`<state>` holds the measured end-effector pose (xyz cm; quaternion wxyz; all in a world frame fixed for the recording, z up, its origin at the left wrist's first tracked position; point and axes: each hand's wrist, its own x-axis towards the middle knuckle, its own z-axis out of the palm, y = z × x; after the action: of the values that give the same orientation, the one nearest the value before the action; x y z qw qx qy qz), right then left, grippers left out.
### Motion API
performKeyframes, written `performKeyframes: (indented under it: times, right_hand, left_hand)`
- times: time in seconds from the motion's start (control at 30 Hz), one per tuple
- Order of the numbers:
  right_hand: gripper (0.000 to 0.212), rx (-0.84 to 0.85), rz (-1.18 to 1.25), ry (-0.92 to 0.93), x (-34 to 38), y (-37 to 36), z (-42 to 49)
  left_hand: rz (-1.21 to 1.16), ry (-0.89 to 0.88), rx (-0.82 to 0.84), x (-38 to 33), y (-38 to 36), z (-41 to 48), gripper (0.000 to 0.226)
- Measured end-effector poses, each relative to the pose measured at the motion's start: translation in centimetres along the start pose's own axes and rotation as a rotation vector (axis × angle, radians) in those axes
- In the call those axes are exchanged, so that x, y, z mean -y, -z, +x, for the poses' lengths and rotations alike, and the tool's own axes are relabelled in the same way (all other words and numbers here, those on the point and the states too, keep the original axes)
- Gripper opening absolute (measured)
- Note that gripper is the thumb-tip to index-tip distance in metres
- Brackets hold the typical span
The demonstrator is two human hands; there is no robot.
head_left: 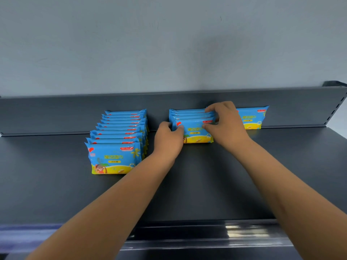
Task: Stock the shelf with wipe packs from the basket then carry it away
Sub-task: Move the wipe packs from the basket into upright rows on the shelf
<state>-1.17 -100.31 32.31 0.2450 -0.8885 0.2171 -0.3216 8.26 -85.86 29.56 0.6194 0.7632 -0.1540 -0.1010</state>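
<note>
Squarely between both hands (168,141) (226,124): wipe packs (194,129)

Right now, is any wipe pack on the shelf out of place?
Yes. One lone pack stands against the back wall, right of the middle row, belonging to neither row.

The dark grey shelf (206,184) has a low back wall (56,113) and a shiny front rail (206,233). On its flat surface the left row (114,158) of blue and yellow wipe packs stands upright, reaching from the back wall toward the front. The middle row (193,132) is shorter. Near it on the right, a single pack (251,118) leans against the back wall.
</note>
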Motion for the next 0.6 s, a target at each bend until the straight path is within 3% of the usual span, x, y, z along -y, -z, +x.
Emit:
performKeyframes:
  times: [0.17, 0.43, 0.6]
  right_hand:
    - [0.042, 0.033, -0.007, -0.034, 0.0, -0.1, 0.3]
    - [0.051, 0.018, -0.111, 0.031, 0.7, 0.3, -0.8]
    - [0.054, 0.022, -0.160, 0.029, 1.2, 0.1, -1.4]
  left_hand:
    - [-0.008, 0.041, 0.019, -0.3, -0.1, 0.0, 0.019]
    - [0.041, 0.012, -0.054, -0.3, -0.2, 0.1, 0.054]
    - [0.204, -0.103, -0.078, -1.3, 0.2, -0.6, 0.052]
